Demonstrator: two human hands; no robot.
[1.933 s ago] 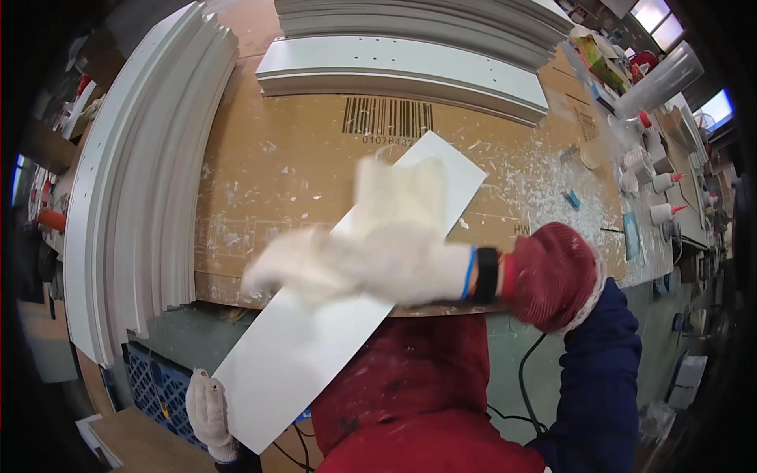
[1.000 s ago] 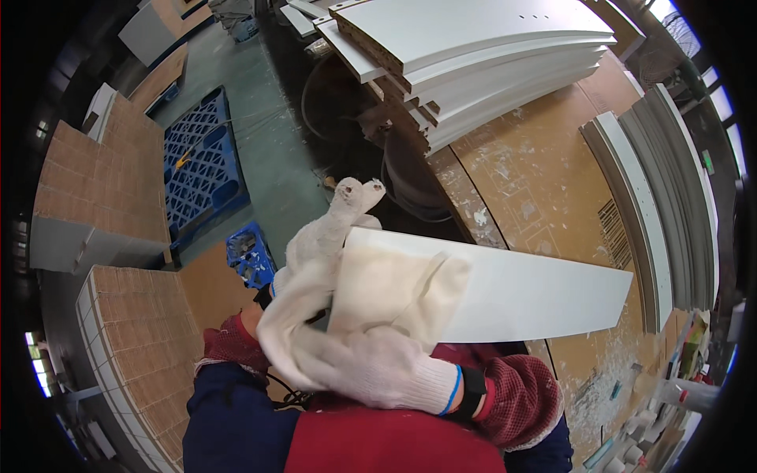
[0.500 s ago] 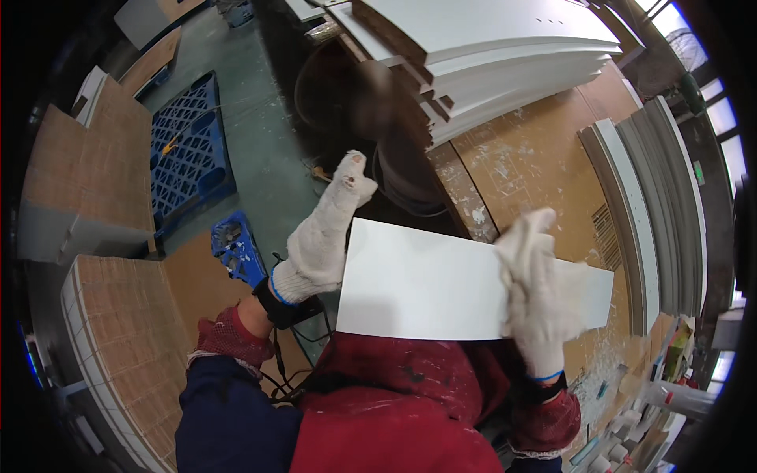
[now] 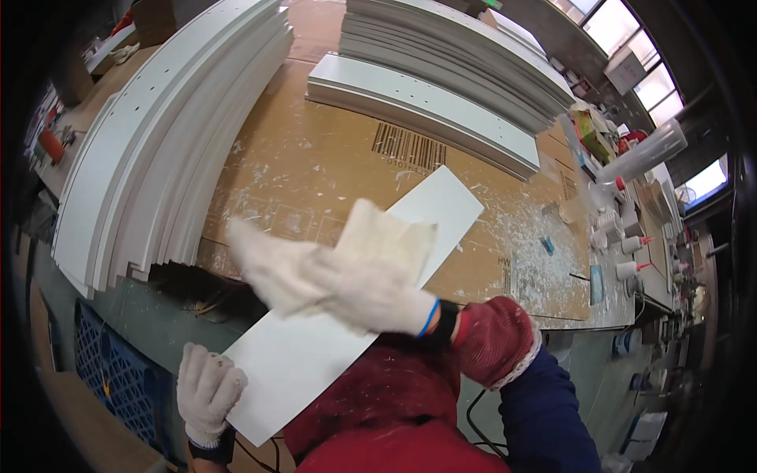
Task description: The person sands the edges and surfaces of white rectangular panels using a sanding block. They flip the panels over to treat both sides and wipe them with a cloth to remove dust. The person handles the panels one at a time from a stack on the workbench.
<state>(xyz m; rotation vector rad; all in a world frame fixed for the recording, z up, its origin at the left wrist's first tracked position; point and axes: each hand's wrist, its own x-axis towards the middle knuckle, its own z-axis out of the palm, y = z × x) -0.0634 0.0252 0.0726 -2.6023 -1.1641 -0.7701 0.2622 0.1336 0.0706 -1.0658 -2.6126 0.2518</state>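
Left hand (image 4: 206, 392), fingers clamped on near end of white panel (image 4: 347, 315), which slants over cardboard-covered bench (image 4: 315, 173) edge. Right hand (image 4: 347, 280) presses cloth (image 4: 386, 236) flat on panel, fingers blurred, roughly together.

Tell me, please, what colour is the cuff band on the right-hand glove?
Blue, on the white knit glove of the right hand; only the head view shows it.

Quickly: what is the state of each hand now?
Left hand: closed on the near end of the white panel.
Right hand: holds a cloth on the panel.
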